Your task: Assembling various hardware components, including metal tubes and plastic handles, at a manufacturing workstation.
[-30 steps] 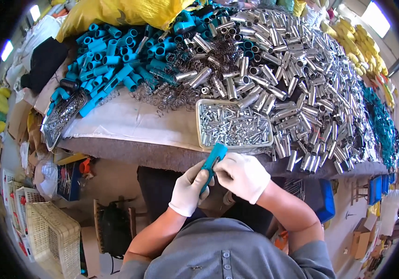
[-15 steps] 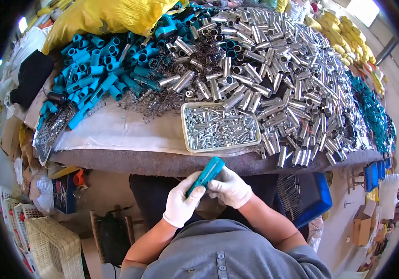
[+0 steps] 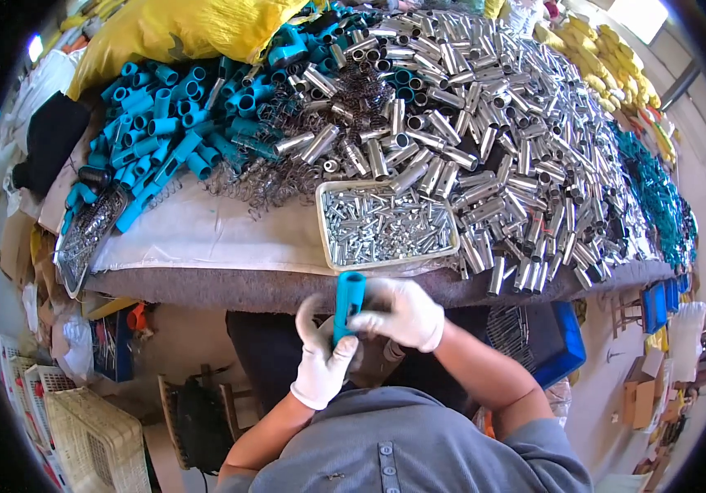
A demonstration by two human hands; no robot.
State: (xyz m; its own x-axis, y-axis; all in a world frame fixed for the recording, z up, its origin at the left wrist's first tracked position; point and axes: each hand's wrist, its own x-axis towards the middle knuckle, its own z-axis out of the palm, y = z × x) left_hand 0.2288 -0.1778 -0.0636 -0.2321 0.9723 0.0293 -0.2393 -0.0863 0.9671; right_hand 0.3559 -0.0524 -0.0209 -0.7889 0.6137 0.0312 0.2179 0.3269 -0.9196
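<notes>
Both my gloved hands are at a teal plastic tube (image 3: 349,308), held nearly upright in front of the table edge, its round open end up and a dark slot in its side. My left hand (image 3: 320,361) grips the lower part, thumb at the front and a finger curled apart from the tube on the left. From the right, my right hand (image 3: 402,315) closes its fingers and thumb on the tube beside the slot; some fingertips are hidden. Beyond them a cream tray (image 3: 331,264) of small metal pins and screws sits on the table.
Teal tubes (image 3: 164,127) are heaped at the left under a yellow sack (image 3: 180,41). Thin springs (image 3: 263,185) lie in the middle, with chrome tubes (image 3: 517,156) piled at the right. A blue crate (image 3: 562,337) stands below the table's padded edge (image 3: 189,285).
The teal tube has turned from slanting right to nearly upright and shifted slightly left. My right hand has risen and swung over its side; a left finger has lifted away from it.
</notes>
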